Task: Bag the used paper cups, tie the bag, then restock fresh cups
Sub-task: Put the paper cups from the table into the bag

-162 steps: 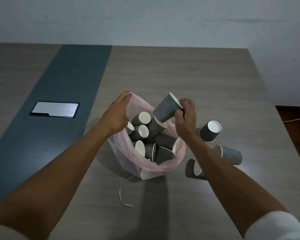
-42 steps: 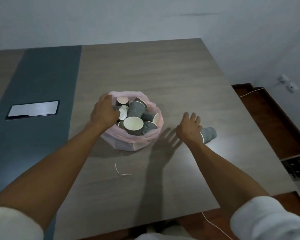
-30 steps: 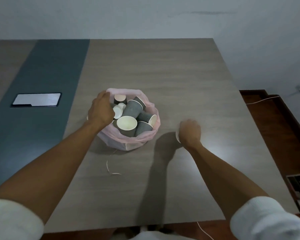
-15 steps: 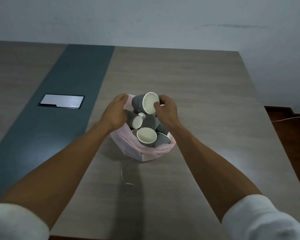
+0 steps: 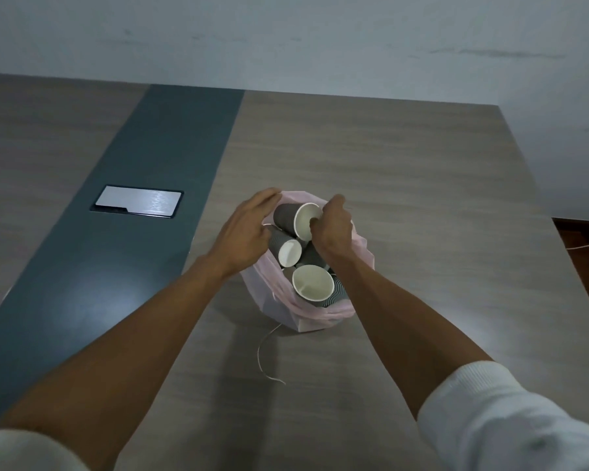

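The wide grey wood-grain bench (image 5: 405, 171), crossed by a dark blue-grey inlaid strip (image 5: 123, 232) with a silvery rectangular cover plate (image 5: 137, 205) set into it, is carrying everything. Near its middle the translucent pink plastic bag (image 5: 279, 309) is sitting upright with its mouth open, heaped to the rim with used grey ribbed paper cups with white insides (image 5: 312, 283). The person's left hand (image 5: 244, 234) is resting with fingers straight along the bag's left rim, holding the mouth wide. The right hand (image 5: 332, 229) is pinching the rim of the topmost grey paper cup (image 5: 295, 218), which is lying on its side atop the pile at the bag's far edge. A thin white string (image 5: 262, 356) is trailing loose on the bench just in front of the bag.

The bagging step seems to be finishing: no cups are lying loose on the bench. The next move probably calls for releasing this cup, gathering the rim above the pile, and tying it, perhaps with the string. Overfilling may make gathering awkward.
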A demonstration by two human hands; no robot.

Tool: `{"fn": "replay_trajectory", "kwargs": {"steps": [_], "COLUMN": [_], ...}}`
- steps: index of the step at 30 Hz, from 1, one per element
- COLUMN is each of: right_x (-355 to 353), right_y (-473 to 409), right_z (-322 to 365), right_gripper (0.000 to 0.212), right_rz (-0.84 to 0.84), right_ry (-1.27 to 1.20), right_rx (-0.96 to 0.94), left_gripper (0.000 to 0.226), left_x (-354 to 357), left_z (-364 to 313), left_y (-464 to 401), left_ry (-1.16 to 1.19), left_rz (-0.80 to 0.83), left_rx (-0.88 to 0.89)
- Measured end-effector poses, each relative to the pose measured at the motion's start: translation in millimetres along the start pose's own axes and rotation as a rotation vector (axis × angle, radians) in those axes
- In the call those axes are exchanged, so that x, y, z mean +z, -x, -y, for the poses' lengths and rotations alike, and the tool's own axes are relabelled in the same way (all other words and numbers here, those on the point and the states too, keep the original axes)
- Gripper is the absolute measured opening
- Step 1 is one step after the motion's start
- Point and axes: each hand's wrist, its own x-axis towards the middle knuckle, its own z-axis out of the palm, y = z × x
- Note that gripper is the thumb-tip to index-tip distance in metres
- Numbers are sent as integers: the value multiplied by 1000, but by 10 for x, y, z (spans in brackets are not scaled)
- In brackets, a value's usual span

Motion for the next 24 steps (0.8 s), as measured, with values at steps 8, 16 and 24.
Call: {"fn": "replay_trajectory", "kwargs": {"steps": [8, 16, 24], "right_x": [-305, -422, -568], "right_y": [-72, 46, 29], "right_z": [-549, -1155, -1216], "right_gripper": [35, 14, 19], "right_rz": [-63, 230, 153], "right_ry": [-38, -390, -450], "right_rx": [181, 746, 615], "left_gripper": [52, 50, 7], "left_x": [44, 66, -29], "left_z": [156, 287, 360], "left_y": [-15, -52, -91], "left_ry": [25, 149, 91], "left_rz": [-90, -198, -66], "left_rx": [-75, -265, -657]}}
